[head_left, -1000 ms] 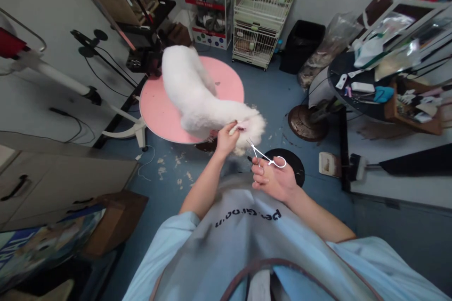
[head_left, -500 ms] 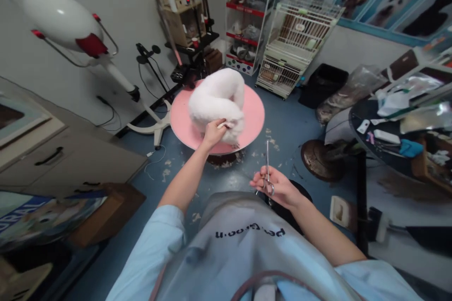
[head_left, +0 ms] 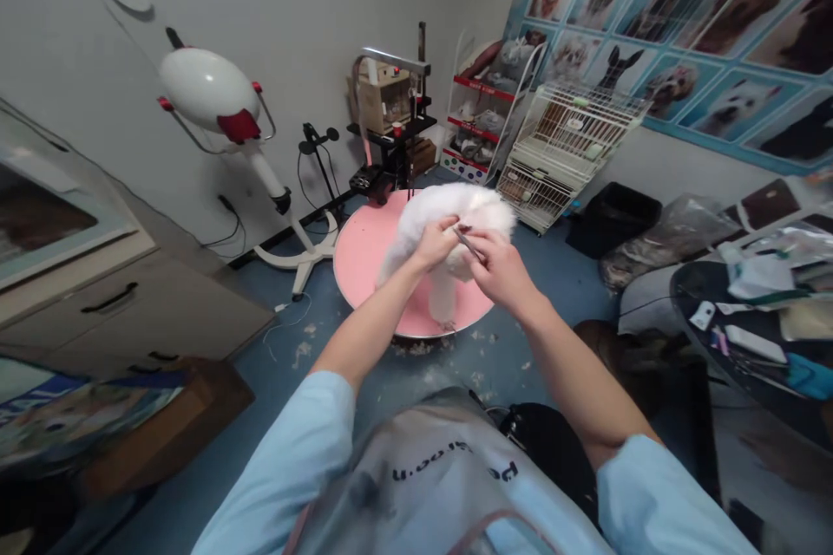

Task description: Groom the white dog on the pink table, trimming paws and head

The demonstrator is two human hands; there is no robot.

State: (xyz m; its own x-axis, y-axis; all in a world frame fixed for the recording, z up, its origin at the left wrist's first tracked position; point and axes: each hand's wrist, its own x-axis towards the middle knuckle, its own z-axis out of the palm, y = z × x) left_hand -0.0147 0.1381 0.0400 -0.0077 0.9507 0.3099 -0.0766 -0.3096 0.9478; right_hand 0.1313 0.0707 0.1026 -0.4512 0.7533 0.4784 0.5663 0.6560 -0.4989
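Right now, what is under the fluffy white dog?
The fluffy white dog stands on a round pink grooming table. Fur clippings lie on the blue floor by it. The table's base is mostly hidden by the tabletop and the person's arms.

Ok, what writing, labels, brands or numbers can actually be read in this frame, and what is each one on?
Apron: dark lettering, seen upside down from the head camera and partly folded; it seems to end in "Groom", but I cannot read it for sure.
Red shelf rack: labels along the red edges, too small to read.
Dog posters on the wall: pictures only, no words I can read.
Beige machine behind the pink table: no marking I can read.
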